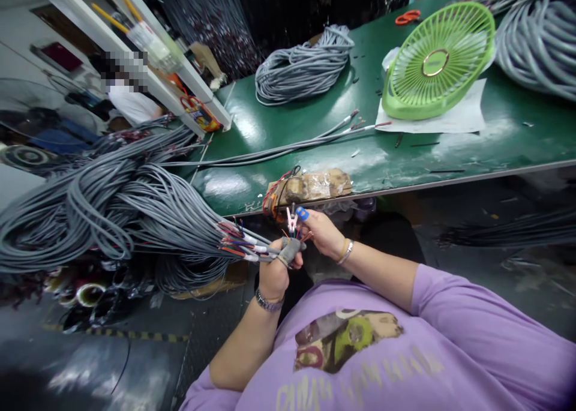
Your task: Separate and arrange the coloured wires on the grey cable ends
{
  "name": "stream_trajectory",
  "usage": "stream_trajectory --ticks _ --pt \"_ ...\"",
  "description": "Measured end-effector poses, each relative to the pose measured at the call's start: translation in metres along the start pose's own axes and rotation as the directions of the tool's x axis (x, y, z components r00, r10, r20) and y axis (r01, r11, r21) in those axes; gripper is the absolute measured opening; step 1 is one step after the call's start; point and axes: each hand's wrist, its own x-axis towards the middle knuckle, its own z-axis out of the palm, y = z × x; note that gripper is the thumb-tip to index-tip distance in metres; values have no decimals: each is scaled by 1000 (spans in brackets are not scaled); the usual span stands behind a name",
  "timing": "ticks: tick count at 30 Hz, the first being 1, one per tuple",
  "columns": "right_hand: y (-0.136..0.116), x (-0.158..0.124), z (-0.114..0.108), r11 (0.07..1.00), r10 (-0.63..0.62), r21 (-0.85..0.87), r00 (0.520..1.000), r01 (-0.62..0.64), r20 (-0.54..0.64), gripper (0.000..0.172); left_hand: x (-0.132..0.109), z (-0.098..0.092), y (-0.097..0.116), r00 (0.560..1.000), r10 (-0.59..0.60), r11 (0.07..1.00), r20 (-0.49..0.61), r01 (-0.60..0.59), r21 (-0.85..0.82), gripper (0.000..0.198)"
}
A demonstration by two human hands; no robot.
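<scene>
My left hand (275, 272) is closed around the end of a grey cable (265, 254), with grey covering on some of its fingers. Thin coloured wires fan out of that cable end. My right hand (324, 236), with blue tape on a fingertip, is closed at these wires; which wire it pinches is too small to make out. Between the hands and the table edge is a pink clip (291, 220). Just behind it lies a wooden block (321, 185) wrapped in clear tape, with red and black leads. More stripped cable ends (236, 240) lie left of my left hand.
A large heap of grey cables (103, 213) hangs at the left. On the green table (243, 120) are a cable coil (303, 69), two long cables (270, 152), a green fan (438, 63) and orange-handled scissors (407, 18). Another person (130, 102) is at the back left.
</scene>
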Motion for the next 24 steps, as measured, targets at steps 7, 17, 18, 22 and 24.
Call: stream_trajectory --ticks 7,17,18,22,24 --pt "-2 7 6 948 220 196 961 -251 166 51 1 -1 -7 999 -36 999 -5 36 10 31" --pt "-6 9 12 907 294 283 950 -313 108 49 0 -2 -7 999 -50 998 20 49 30 33" --pt "-5 8 12 905 295 285 949 -316 113 49 0 -2 -7 999 -49 998 22 49 29 33" --pt "-3 8 9 895 286 310 946 -320 151 52 -1 -3 -7 999 -42 999 31 41 21 31" --pt "-3 7 7 890 286 314 941 -331 180 54 -3 -5 -7 999 -38 999 35 38 20 31"
